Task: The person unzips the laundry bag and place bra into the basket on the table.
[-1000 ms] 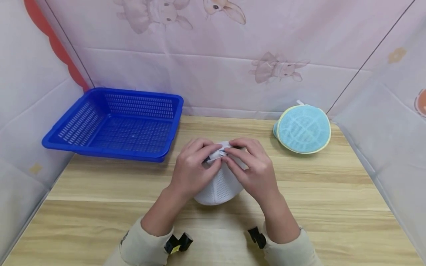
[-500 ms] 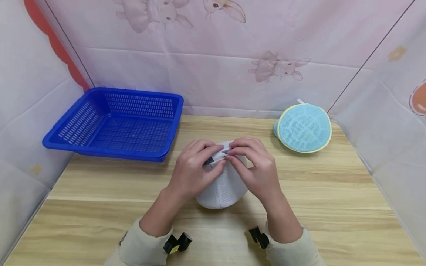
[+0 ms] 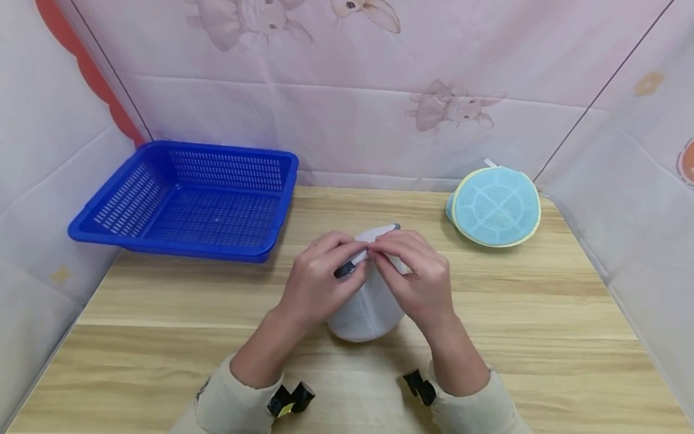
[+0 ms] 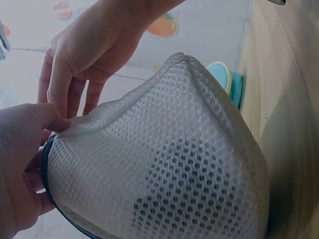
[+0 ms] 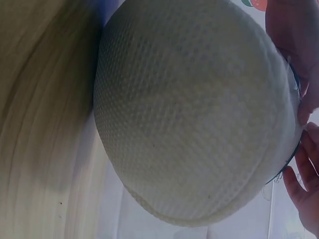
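A white mesh laundry bag (image 3: pixel 364 316) with dark grey trim (image 3: pixel 345 269) stands on the wooden table in front of me. My left hand (image 3: pixel 320 280) pinches its top edge between thumb and fingers. Close beside it, my right hand (image 3: pixel 420 274) pinches the same edge, and the fingertips of both hands nearly meet. In the left wrist view, a dark patch (image 4: pixel 192 181) shows through the mesh; what it is I cannot tell. The bag's rounded side (image 5: pixel 189 114) fills most of the right wrist view.
A blue plastic basket (image 3: pixel 217 149) with slotted walls stands at the back left of the table (image 3: pixel 542 337). At the back right lies a light blue mesh bag (image 3: pixel 496 208) with yellow piping. Printed cloth walls (image 3: pixel 352 138) enclose the table's back and sides.
The white bag's lower body has shifted slightly right. Its grey-trimmed top edge shows more between and beyond my hands. Both hands keep pinching it, their fingertips closer together.
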`<state>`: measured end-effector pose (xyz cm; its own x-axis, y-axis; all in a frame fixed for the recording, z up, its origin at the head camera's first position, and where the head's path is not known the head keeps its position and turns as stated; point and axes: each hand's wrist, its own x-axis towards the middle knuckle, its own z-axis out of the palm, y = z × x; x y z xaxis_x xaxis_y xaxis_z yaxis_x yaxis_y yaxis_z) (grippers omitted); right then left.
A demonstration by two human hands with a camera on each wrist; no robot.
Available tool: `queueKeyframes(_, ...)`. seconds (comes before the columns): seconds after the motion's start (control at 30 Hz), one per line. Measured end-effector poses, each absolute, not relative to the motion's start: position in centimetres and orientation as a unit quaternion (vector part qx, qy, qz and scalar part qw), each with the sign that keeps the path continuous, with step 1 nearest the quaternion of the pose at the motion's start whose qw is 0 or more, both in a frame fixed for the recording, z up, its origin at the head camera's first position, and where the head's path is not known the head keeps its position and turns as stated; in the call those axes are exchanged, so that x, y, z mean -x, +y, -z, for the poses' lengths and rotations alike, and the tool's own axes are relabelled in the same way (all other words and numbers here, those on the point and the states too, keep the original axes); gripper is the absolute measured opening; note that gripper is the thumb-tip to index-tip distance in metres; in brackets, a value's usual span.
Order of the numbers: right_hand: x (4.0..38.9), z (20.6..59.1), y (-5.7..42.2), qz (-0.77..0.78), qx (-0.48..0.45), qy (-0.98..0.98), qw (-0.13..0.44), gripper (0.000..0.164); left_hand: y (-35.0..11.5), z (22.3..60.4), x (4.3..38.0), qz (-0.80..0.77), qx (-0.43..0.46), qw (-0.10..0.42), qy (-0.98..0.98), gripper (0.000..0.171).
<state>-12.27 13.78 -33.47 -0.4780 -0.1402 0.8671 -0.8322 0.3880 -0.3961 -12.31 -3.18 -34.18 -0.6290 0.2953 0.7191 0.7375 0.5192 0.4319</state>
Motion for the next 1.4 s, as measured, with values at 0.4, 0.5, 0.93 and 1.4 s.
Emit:
queueKeyframes(0.4, 12.3, 34.1, 13.6, -0.468, -0.288, -0.753, 0.362, 0.021, -3.2, 34.2, 12.4, 0.410, 0.290, 0.319, -0.804, 0.019)
queueKeyframes(0.5, 12.4, 34.2, 13.5, -0.484, -0.283, -0.748, 0.355, 0.020, -3.2, 34.1, 12.4, 0.412, 0.292, 0.325, -0.800, 0.019)
queueKeyframes(0.93, 12.4, 34.5, 12.8, -0.523, -0.277, -0.712, 0.378, 0.011, -2.8, 34.3, 12.3, 0.426, 0.302, 0.312, -0.794, 0.022)
queueKeyframes(1.4, 12.5, 34.4, 12.9, -0.503, -0.282, -0.713, 0.399, 0.012, -2.6, 34.2, 12.2, 0.416, 0.310, 0.294, -0.803, 0.027)
